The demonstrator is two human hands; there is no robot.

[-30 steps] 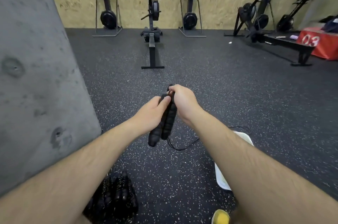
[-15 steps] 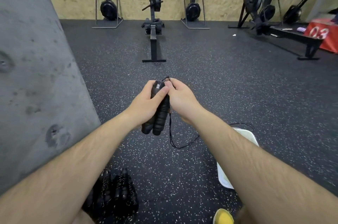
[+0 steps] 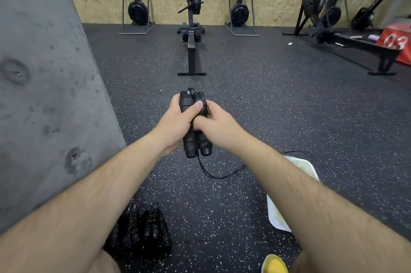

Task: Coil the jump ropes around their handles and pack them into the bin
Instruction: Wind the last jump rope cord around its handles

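Two black jump rope handles are held side by side, upright, in front of me. My left hand wraps around them with the thumb across the top. My right hand grips them from the right. The thin black rope hangs from the handles and trails over the floor toward the white bin at the right, which my right forearm partly hides. A pile of coiled black jump ropes lies on the floor by my left leg.
A grey concrete wall stands close on the left. A rowing machine lies straight ahead, and more machines line the plywood wall. A red box marked 03 sits far right. My yellow shoe shows at the bottom.
Both hands have shifted on the handles and the handles now stand more upright. The loose rope on the floor has shortened a little. The camera has tilted up slightly.
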